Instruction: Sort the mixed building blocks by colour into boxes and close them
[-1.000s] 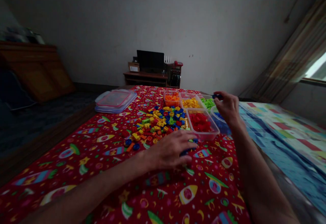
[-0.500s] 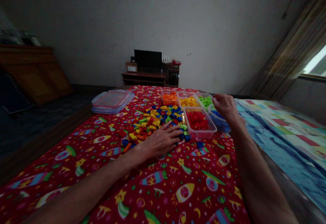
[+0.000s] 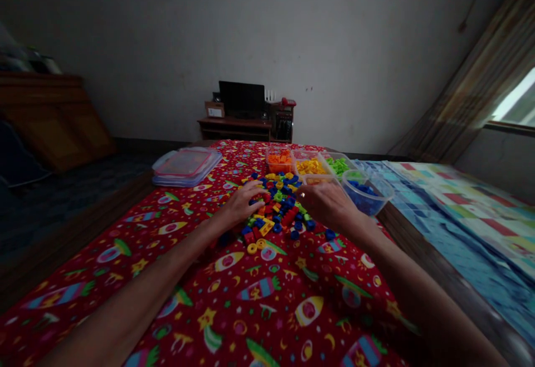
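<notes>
A loose pile of toy building bricks (image 3: 288,202) in blue, yellow, red, green and orange lies on the red tablecloth (image 3: 267,322). Against the pile's left side rests my left hand (image 3: 242,202), its fingers spread and curved over the bricks. My right hand (image 3: 328,202) is at the pile's right side, bent downward in front of a clear container, which it mostly covers. Its fingertips are hidden, and I cannot see whether they hold a brick. Just right of that hand stands a round clear tub (image 3: 387,193) with blue bricks.
Behind the pile stand clear containers with orange bricks (image 3: 280,160), yellow bricks (image 3: 308,166) and green bricks (image 3: 337,166). Stacked plastic lids (image 3: 186,166) lie at the left. A bed (image 3: 468,205) adjoins the table's right side. A monitor (image 3: 242,98) stands on a far desk.
My right hand has moved from above the blue tub left to the pile. My left hand has gone from the pile's front to its left side, and bricks there have shifted right.
</notes>
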`<state>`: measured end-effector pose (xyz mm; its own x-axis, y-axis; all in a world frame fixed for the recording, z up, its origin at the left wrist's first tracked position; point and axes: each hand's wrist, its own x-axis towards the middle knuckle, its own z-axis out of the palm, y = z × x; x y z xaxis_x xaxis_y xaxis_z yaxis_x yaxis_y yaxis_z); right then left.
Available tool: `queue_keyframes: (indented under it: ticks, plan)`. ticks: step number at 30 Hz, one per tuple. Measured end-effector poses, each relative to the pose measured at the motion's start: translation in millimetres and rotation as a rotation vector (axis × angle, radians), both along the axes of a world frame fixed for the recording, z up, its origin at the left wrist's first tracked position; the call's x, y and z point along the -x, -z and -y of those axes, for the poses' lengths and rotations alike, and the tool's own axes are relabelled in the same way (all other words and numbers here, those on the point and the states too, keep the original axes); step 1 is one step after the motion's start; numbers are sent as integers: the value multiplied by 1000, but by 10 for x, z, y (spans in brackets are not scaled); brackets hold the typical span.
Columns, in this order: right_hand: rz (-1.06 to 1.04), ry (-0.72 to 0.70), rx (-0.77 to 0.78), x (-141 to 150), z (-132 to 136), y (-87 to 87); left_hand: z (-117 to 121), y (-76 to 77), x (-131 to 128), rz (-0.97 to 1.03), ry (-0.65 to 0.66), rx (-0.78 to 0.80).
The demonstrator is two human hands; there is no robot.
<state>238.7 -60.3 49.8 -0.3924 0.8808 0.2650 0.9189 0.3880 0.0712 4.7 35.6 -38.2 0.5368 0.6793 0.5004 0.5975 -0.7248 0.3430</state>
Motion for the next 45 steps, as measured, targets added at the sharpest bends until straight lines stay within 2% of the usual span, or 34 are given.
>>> queue_keyframes:
  ticks: [3, 7, 10, 12, 16, 22, 26, 28, 31, 35, 39, 42, 45]
  plan:
    - [142, 95, 55, -178, 180, 301, -52, -49, 73, 25, -56, 20]
    - [199, 52, 35, -457, 435, 758, -85, -156, 172, 40, -107, 54]
    - [148, 13, 79, -504, 530, 909, -119, -215, 281, 5, -140, 104]
    - [95, 13, 116, -445, 531, 888, -149, -236, 370, -11, -157, 161]
    - [-45, -57, 115, -220, 383, 709, -197, -262, 512, -67, -132, 259]
    - [-199, -109, -48, 191, -199, 429, -146, -284, 514, -197, -58, 276]
    - [-377, -131, -36, 551, -527, 308, -73, -321, 502, -252, -58, 308]
    - [-496, -122, 26, 713, -613, 316, -56, -353, 502, -193, -89, 351]
    - [-567, -190, 85, 835, -654, 387, -33, -414, 469, 50, -111, 466]
    - [-558, -368, 69, 796, -596, 457, 48, -472, 349, 331, -36, 645]
    - [-550, -458, 85, 725, -534, 436, 100, -457, 235, 387, -2, 687]
    - [-514, -400, 19, 585, -558, 340, 67, -450, 244, 320, -10, 601]
    - [-513, -203, -137, 240, -641, 179, 22, -482, 338, 185, -83, 449]
